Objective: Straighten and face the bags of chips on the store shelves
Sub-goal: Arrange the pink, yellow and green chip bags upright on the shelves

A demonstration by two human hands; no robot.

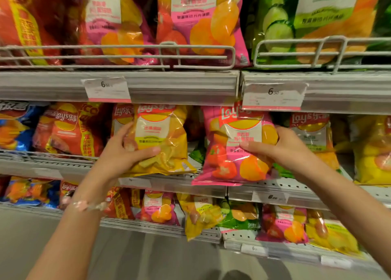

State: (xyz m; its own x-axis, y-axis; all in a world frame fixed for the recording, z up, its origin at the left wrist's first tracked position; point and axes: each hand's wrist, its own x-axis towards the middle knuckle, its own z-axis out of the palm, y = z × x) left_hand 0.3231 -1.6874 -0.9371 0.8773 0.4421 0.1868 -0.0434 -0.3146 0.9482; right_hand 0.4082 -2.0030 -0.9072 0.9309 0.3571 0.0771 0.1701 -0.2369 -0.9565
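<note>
Both hands work the middle shelf (211,186). The left hand (124,150) has its grip curled round a yellow bag (163,140), thumb across the front; the right hand (281,146) pinches the right edge of a pink bag (234,148) the same way. The likely risk: both bags overhang the shelf lip below the grips, so an early release could tip them off — the slick film may also slip. Squeezing harder could crush the chips. Behind the right grip a green bag (197,153) lies askew; the shelf below (203,233) holds several tilted bags.
</note>
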